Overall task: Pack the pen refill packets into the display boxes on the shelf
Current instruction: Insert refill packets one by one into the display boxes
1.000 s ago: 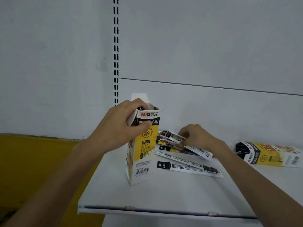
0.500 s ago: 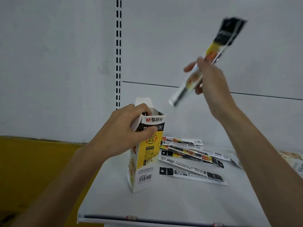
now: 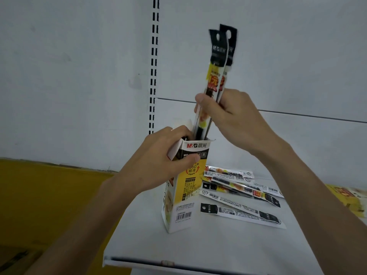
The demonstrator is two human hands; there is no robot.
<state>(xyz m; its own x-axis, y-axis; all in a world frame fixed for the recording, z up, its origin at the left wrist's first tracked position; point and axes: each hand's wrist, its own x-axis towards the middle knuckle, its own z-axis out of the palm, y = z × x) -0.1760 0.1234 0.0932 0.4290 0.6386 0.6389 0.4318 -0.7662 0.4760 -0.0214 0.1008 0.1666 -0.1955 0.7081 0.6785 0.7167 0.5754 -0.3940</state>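
Note:
A yellow, white and black display box (image 3: 185, 197) stands upright on the white shelf (image 3: 208, 247). My left hand (image 3: 158, 165) grips its open top, thumb across the front. My right hand (image 3: 230, 118) pinches two long pen refill packets (image 3: 219, 62) held upright, their lower ends inside the box mouth and their black hang tabs pointing up. Several more refill packets (image 3: 240, 195) lie loose on the shelf just right of the box.
A second display box (image 3: 349, 197) lies flat at the far right, partly behind my right forearm. The shelf's front edge (image 3: 178, 262) runs close below the box. A slotted upright (image 3: 154, 66) rises on the back wall. A yellow surface (image 3: 45, 195) lies to the left.
My right hand picked up packets from the loose pile, lifted them high, then brought them down upright into the box mouth. My left hand kept hold of the box top.

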